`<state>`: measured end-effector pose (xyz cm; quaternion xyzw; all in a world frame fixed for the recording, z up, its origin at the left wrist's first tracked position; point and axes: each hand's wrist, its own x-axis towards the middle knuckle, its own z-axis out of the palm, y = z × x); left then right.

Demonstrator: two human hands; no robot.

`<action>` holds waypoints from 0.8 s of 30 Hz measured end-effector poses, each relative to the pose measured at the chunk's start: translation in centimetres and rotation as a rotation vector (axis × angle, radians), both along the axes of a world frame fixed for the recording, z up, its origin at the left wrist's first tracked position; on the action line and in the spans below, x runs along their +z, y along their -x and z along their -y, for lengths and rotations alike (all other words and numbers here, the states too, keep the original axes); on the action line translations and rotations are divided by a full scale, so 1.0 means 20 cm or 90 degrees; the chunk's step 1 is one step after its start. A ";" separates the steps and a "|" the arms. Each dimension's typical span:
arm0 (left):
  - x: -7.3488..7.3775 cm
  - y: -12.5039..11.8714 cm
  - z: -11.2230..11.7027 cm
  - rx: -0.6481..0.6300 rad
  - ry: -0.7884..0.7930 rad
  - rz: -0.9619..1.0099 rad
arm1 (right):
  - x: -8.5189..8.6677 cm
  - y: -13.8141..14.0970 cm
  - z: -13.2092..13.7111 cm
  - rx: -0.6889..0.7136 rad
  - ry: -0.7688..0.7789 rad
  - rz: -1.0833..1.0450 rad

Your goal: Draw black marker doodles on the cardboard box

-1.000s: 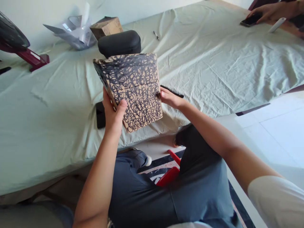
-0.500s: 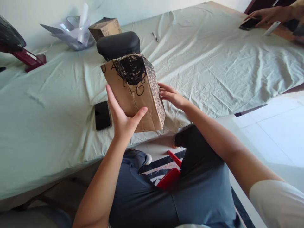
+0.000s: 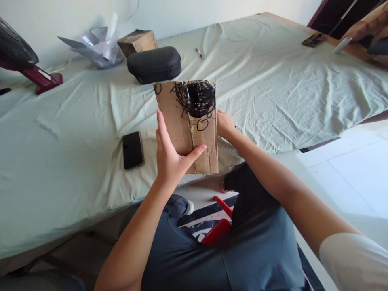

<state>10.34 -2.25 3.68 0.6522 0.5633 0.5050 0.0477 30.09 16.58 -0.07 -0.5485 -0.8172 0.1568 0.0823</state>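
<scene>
Cardboard box (image 3: 189,125) stands upright between left hand (image 3: 171,155), clasping its front, and right hand (image 3: 224,124) gripping behind.

Matt brown cardboard box (image 3: 188,125), crumpled cloth sheet (image 3: 273,81), glossy phone (image 3: 132,149)

box (image 3: 188,129) between both hands, phone (image 3: 132,149) left of it, case (image 3: 154,64) behind

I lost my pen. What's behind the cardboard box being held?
Behind the box lies wrinkled sheet; the right hand grips its far side, fingers hidden. No pen shows; the box covers whatever lies directly behind it.
</scene>
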 end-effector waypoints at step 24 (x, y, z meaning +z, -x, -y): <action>0.05 0.01 -0.05 -0.040 0.039 0.050 | 0.19 -0.30 0.13 0.026 0.138 -0.035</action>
